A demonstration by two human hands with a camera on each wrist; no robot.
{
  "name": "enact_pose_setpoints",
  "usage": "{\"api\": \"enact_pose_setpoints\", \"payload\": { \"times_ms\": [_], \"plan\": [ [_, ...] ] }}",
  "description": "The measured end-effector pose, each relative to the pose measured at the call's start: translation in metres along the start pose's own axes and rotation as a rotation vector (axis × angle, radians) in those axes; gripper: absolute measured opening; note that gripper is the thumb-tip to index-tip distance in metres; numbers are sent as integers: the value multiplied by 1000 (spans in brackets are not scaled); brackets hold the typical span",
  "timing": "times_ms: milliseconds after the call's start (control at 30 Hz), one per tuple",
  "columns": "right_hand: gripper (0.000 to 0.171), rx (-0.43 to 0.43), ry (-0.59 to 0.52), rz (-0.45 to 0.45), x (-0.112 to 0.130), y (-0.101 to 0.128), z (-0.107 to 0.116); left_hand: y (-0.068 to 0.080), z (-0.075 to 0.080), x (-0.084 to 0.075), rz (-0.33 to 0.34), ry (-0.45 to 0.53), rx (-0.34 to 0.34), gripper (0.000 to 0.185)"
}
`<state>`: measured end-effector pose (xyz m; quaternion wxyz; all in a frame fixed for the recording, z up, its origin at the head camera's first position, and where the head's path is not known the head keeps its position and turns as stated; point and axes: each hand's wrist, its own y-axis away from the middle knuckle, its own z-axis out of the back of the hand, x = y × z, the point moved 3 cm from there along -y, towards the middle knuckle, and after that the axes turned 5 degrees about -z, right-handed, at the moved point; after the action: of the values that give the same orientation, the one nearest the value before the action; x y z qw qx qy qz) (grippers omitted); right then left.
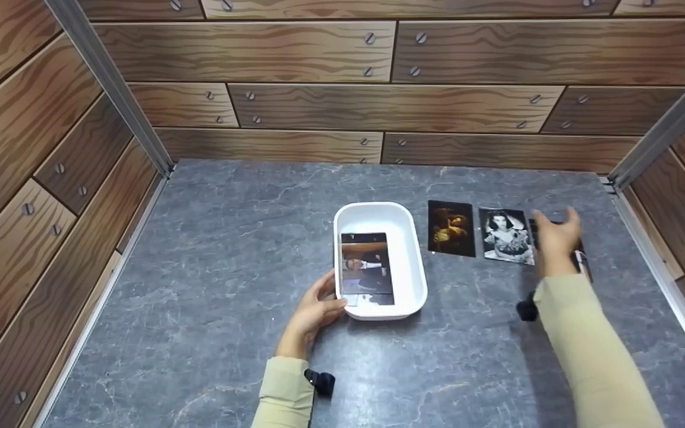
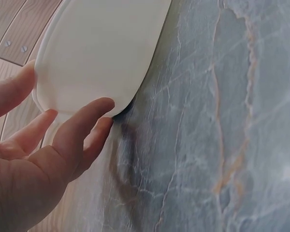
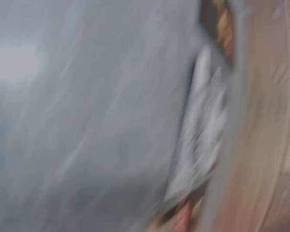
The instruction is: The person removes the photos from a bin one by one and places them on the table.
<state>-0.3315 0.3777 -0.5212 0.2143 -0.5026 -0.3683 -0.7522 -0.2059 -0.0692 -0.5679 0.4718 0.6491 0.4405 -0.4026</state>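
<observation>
Photos [image 1: 478,233] right of tray [image 1: 412,261]

A: What is seen under everything?
B: A grey stone table [image 1: 229,285] is seen, and thin pale lines are drawn all over it.

A: What is put around the table?
B: It is shut in by brown wooden walls [image 1: 319,107] on three sides. Little silver screws [image 1: 369,38] are set in the planks. A grey metal bar [image 1: 110,83] is fixed in the left corner, and another metal bar [image 1: 663,131] in the right corner.

A: Are any pictures laid out?
B: Yes. A dark picture card [image 1: 451,228] is laid flat on the table. A black-and-white picture card [image 1: 504,235] is laid just beside it, on its right.
</observation>
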Motion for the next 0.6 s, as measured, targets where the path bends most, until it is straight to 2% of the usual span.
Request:
{"api": "enact_pose_setpoints", "payload": {
  "times_ms": [133, 300, 600],
  "plan": [
    [77, 127, -114, 30, 15, 29, -32, 0, 0, -1, -1, -1, 4, 78],
    [75, 266, -118, 78, 23, 70, -67, 0, 0, -1, -8, 18, 11, 78],
    [68, 471, -229, 97, 8, 137, -119, 1, -1, -1, -31, 40, 25, 78]
  ]
}}
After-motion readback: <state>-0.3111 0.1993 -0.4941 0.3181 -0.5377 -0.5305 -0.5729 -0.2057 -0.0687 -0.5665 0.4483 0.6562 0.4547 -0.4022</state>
